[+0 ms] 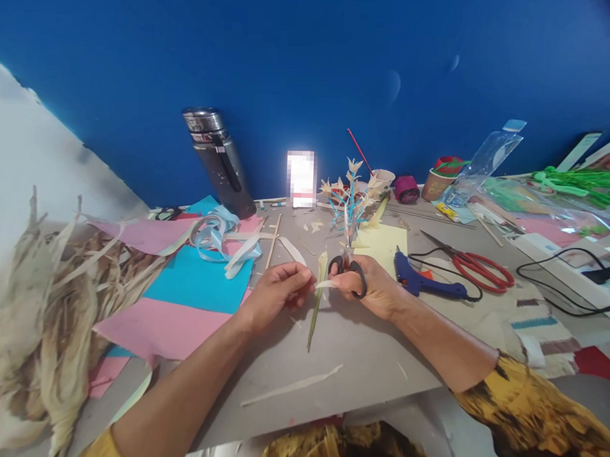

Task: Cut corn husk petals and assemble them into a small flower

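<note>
Strip point(325, 284) sits between your two hands, above the near-middle of the table point(379, 384). Your left hand point(280, 291) pinches one end between thumb and fingertips; your right hand point(376, 284) grips the scissors point(349, 235) by their loops and also seems to nip the strip's other end. That double hold is the weak point, I'd judge: shift your fingers on the loops and the strip could slip out. It looks thin and dry, so a hard pull might tear it. The blades point away from you, towards the flowers point(354, 183), and a careless reach forward could snag their petals. A green leaf point(315, 312) lies below the strip, where your fingers might nudge it aside.

Another pale piece point(292, 386) lies near the table's front edge, where your forearm could sweep it off. On your right, the glue gun point(428, 279) lies near the red-handled shears point(484, 265); whether it is hot, you can't tell by looking. To your left are blue card point(198, 278), a curled ribbon point(215, 232) and a heap of husks point(66, 327). Behind everything rises a blue wall point(311, 62), with a flask point(222, 165) tilted in your view before it.
</note>
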Tool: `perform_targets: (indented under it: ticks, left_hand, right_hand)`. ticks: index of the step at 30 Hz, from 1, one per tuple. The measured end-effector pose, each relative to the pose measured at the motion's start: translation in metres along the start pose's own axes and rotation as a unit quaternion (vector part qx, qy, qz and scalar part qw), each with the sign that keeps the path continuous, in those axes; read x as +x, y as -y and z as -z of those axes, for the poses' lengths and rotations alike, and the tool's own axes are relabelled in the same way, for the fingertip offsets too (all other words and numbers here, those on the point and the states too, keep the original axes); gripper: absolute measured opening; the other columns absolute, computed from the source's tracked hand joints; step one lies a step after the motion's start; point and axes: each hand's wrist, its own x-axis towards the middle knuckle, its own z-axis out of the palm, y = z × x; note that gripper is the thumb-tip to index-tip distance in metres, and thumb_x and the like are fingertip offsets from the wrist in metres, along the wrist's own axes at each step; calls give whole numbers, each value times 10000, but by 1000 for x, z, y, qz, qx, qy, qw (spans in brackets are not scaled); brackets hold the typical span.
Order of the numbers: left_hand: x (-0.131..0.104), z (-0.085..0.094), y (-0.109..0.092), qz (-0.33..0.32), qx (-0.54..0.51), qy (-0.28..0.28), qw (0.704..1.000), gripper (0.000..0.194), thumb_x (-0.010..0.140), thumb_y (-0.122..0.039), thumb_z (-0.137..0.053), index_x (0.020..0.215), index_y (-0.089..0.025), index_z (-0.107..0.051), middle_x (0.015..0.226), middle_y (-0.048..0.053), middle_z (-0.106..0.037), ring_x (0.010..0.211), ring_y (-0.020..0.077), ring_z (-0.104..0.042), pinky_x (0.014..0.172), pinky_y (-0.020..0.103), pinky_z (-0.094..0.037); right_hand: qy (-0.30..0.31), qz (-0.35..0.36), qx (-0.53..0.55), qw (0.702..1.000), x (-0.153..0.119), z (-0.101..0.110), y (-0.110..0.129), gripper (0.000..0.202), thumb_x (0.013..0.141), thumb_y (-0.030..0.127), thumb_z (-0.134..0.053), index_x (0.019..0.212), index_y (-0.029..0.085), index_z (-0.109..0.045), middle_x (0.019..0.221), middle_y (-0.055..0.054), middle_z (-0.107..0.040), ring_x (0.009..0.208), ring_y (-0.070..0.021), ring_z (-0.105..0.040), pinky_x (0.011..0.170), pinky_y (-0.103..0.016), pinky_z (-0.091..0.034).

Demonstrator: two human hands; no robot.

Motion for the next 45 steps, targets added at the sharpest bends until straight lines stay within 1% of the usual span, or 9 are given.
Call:
perform_targets:
  ticks: [3,10,12,15,18,27,35,40,45]
  left_hand:
    - [0,5,-1,56,-19,71,996,227,761,-354,-726,689,-152,-650,623,27,-593,483,83,-456,454,197,-314]
    - [-5,4,-6,77,2,131,988,172,689,-276,-787,694,-152,-668,655,39,-643,507,100,-527,465,199,-376]
    - [-5,2,-6,64,-16,110,992,196,703,-302,-787,703,-158,-653,643,25,-630,516,98,-528,478,199,-378]
    - [-5,-1,-5,3,-54,35,998,213,746,-340,-764,724,-172,-633,590,-3,-589,516,89,-501,505,199,-373]
    - [-6,-6,-4,-39,-38,-16,998,204,779,-345,-733,734,-176,-627,550,-16,-563,496,87,-477,508,205,-353]
    - [-8,-14,1,-35,-5,5,999,157,770,-277,-719,725,-167,-616,539,-46,-473,494,78,-402,494,210,-307]
    - [-6,-8,0,-64,-156,-34,985,202,794,-319,-734,761,-180,-591,628,-20,-569,563,90,-487,543,216,-371]
    - [-3,-11,0,-101,-160,-107,976,239,757,-327,-771,742,-173,-589,625,-30,-538,547,83,-463,520,219,-350]
    - [-3,-11,2,-113,-143,-113,977,235,791,-351,-741,748,-172,-595,590,-29,-539,518,82,-448,519,230,-337]
  right_hand:
    - [38,-11,-53,998,-2,2,3,180,662,287,-724,749,165,-624,590,47,-495,530,-92,-379,492,-246,-244]
    - [62,-34,-52,996,-3,1,5,153,644,243,-703,744,164,-618,593,53,-491,528,-87,-391,493,-235,-255]
    - [51,-36,-18,998,-2,1,5,181,652,277,-717,745,161,-613,598,48,-498,513,-81,-361,482,-237,-234]
    - [24,-32,24,999,0,-1,4,249,675,348,-742,752,157,-602,655,23,-530,512,-72,-304,469,-238,-186]
    - [-5,-11,39,999,0,-6,1,285,672,359,-767,808,165,-609,703,16,-543,542,-82,-325,478,-237,-209]
    - [-58,18,-18,998,-1,-13,-5,319,654,398,-787,805,182,-607,630,56,-484,558,-99,-373,525,-248,-284]
    - [35,39,-120,991,-9,-18,-5,621,743,753,-627,784,134,-651,608,21,-482,547,-97,-349,504,-243,-248]
    - [69,33,-154,985,-13,-28,-12,707,753,826,-534,682,129,-630,575,-9,-533,521,-97,-377,483,-235,-253]
    - [73,28,-169,983,-13,-33,-16,699,717,836,-564,622,145,-601,592,-41,-600,527,-109,-424,482,-233,-291]
